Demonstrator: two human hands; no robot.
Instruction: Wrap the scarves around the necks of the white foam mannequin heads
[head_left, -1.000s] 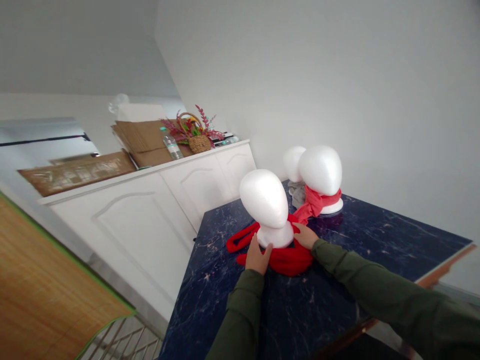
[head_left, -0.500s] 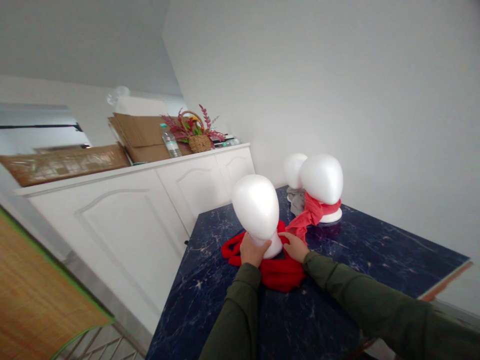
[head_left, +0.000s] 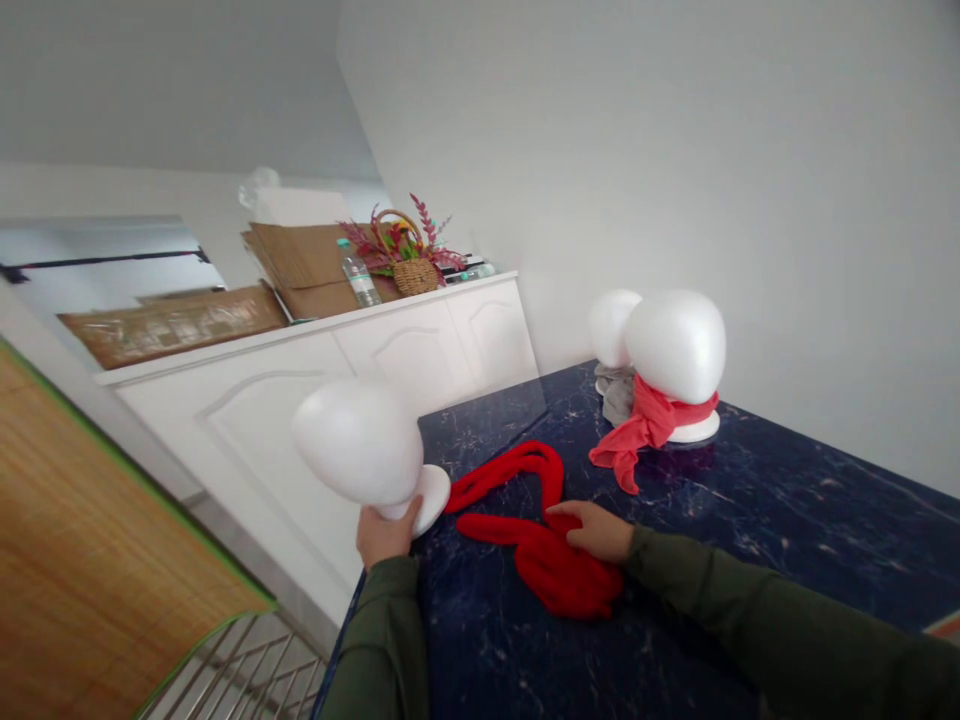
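Observation:
Tilted over at the table's left edge is a white foam mannequin head [head_left: 360,440], its round base facing right. My left hand [head_left: 386,530] grips it around the neck. A red scarf [head_left: 566,575] lies on the dark blue table, bunched at the near end, with a long loop curving toward the foam head's base. My right hand [head_left: 596,530] rests on the bunched part with fingers closed on the cloth.
Two more foam heads stand at the back right, one wearing a coral scarf [head_left: 649,420], the other a grey scarf [head_left: 619,395]. On the white cabinet [head_left: 300,400] are cardboard [head_left: 300,265], a water bottle [head_left: 360,275] and a flower basket [head_left: 415,277].
My left hand has carried the foam head left, off the red scarf, tipping it leftward. The scarf now lies uncovered, and my right hand stays at it. The view has shifted slightly.

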